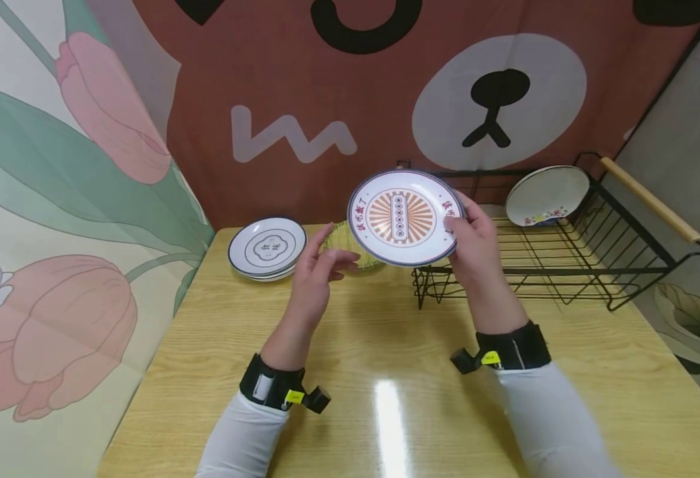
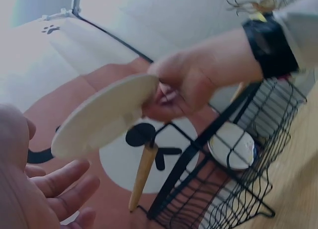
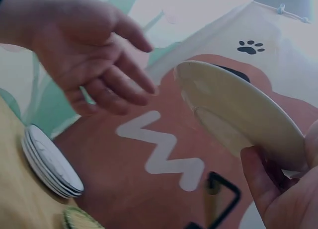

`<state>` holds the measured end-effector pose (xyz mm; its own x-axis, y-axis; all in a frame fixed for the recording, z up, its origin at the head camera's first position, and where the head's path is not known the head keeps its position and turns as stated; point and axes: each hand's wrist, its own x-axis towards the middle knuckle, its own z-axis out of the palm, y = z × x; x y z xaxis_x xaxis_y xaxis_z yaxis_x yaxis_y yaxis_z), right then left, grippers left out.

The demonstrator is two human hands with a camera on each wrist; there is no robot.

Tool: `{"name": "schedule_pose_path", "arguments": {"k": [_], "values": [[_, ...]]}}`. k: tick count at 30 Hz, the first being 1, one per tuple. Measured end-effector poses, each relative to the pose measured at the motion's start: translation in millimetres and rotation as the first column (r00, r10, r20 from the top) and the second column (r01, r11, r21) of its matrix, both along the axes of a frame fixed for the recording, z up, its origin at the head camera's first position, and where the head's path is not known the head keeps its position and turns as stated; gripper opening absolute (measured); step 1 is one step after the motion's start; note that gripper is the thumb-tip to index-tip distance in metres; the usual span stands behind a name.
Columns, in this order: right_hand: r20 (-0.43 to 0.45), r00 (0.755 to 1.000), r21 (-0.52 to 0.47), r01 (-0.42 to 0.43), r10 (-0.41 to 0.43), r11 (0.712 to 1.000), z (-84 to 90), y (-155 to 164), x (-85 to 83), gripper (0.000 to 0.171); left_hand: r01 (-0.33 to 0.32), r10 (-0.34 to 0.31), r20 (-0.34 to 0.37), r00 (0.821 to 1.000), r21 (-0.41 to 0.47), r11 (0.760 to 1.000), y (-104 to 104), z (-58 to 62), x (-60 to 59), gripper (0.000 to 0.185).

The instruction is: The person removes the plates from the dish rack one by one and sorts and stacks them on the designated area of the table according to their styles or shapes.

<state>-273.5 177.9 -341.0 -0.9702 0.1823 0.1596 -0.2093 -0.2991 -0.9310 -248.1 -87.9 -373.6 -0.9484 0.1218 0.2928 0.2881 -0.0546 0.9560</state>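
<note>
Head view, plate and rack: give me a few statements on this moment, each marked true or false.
1. The right hand grips the patterned plate by its rim. True.
2. The left hand also grips that plate. False: it is open, apart from it.
3. The black wire rack is empty. False: a white plate leans in it.
4. A stack of plates lies on the table. True.

green dish (image 1: 350, 244) half hidden behind plate (image 1: 405, 217)
</note>
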Motion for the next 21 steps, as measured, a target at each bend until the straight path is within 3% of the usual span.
{"name": "schedule_pose_path", "arguments": {"k": [7, 21], "values": [[-0.014, 1.000, 0.050, 0.008, -0.008, 0.999, -12.0, -15, 12.5, 0.055, 0.063, -0.073, 0.084, 0.994, 0.122, 0.991, 2, 6.8, 7.2, 0.053], [-0.088, 0.995, 0.095, -0.039, 0.048, 0.995, -16.3, -23, 27.2, 0.057, 0.066, -0.076, 0.059, 0.995, 0.164, 0.984, 8, 12.1, 17.3, 0.055]]}}
